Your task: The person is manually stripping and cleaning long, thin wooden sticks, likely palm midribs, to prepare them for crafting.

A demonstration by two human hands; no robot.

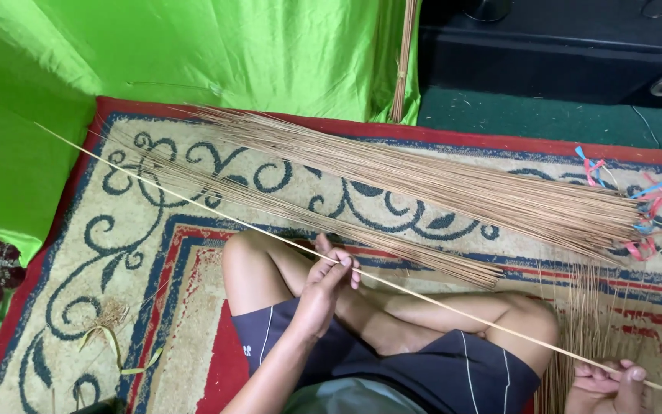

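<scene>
I sit cross-legged on a patterned rug (pixel 155 253). A long thin pale stick (pixel 193 201) runs diagonally from the upper left down to the lower right. My left hand (pixel 329 277) pinches it near its middle, above my knee. At the frame's bottom right my right hand (pixel 611 382) grips the stick's lower end. In front of my legs lies a large bundle of similar brown sticks (pixel 423 184), spread across the rug. Coloured ribbon ties (pixel 649 211) sit at the bundle's right end.
Green cloth (pixel 193 46) hangs along the back and left. Another stick bundle (pixel 404 61) leans upright against it. A dark speaker cabinet (pixel 576 54) stands at the back right. Loose sticks (pixel 588 307) lie by my right knee; plant scraps (pixel 109 326) lie at left.
</scene>
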